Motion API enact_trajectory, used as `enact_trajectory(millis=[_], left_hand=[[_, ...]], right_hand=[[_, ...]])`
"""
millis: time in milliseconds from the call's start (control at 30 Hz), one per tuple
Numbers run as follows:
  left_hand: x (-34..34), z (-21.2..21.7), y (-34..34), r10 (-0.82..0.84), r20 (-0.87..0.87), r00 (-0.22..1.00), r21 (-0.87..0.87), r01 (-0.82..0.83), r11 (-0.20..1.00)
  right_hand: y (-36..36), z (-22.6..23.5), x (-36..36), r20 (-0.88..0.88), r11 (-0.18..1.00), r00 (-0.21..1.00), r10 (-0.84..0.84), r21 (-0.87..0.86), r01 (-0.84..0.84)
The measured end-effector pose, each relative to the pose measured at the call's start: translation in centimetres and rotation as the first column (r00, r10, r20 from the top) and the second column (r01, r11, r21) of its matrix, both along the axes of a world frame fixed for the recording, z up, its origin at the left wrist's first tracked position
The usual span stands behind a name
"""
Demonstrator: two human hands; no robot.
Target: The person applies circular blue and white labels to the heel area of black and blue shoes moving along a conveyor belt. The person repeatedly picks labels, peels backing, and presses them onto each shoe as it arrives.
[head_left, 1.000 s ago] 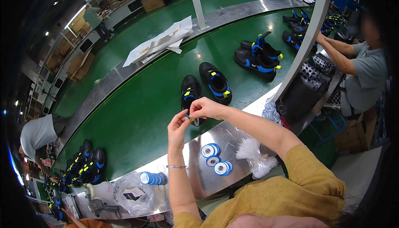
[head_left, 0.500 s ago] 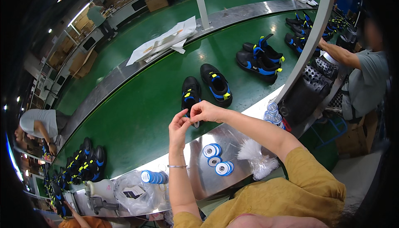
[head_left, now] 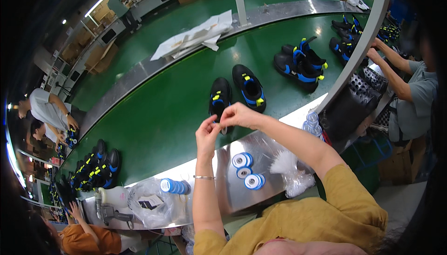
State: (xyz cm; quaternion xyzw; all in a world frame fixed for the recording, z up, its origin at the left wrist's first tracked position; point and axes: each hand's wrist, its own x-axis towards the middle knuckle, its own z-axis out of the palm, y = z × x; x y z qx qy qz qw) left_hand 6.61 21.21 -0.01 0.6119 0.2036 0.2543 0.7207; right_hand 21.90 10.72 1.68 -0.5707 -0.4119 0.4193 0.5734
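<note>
My left hand (head_left: 206, 137) and right hand (head_left: 237, 116) meet fingertip to fingertip, both pinched, in front of a black shoe (head_left: 220, 92) with blue and yellow trim. Whatever lies between the fingers is too small to name. A small pale rounded piece (head_left: 224, 130) shows just under the right fingers; what it is attached to is hidden. The fingers cover the near end of that shoe. Its mate (head_left: 249, 88) stands just right of it on the green surface. Nearer me, several round blue-and-white discs (head_left: 241, 160) lie in small stacks on the metal ledge.
A bunch of thin clear plastic strands (head_left: 283, 164) lies right of the discs. Left are a disc stack (head_left: 173, 186), a clear bag (head_left: 146, 204) and a grey tool (head_left: 109, 213). More shoes (head_left: 300, 66) stand right, near a post (head_left: 368, 45) and a co-worker (head_left: 414, 87).
The whole view has shifted slightly, while my hands stay pinched together by the same shoe. The co-worker at right now has both hands in view; people at far left have changed posture.
</note>
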Motion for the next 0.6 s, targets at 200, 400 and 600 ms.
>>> enact_trajectory(millis=[200, 400, 600], left_hand=[[-1.9, -1.9, -0.7, 0.2, -0.103, 0.974, 0.562, -0.109, 0.82], [-3.9, -2.0, -0.8, 0.409, -0.034, 0.912, 0.293, -0.382, 0.876], [-5.3, 6.3, -3.8, 0.336, 0.198, 0.921, 0.235, -0.378, 0.896]], right_hand=[[-5.5, 5.0, 0.9, 0.099, 0.962, 0.963, -0.249, -0.086, 0.257], [-14.4, 4.9, 2.1, 0.3, 0.927, 0.916, -0.265, -0.182, 0.328], [-17.5, 2.1, -0.9, 0.541, 0.885, 0.832, -0.118, -0.323, 0.336]])
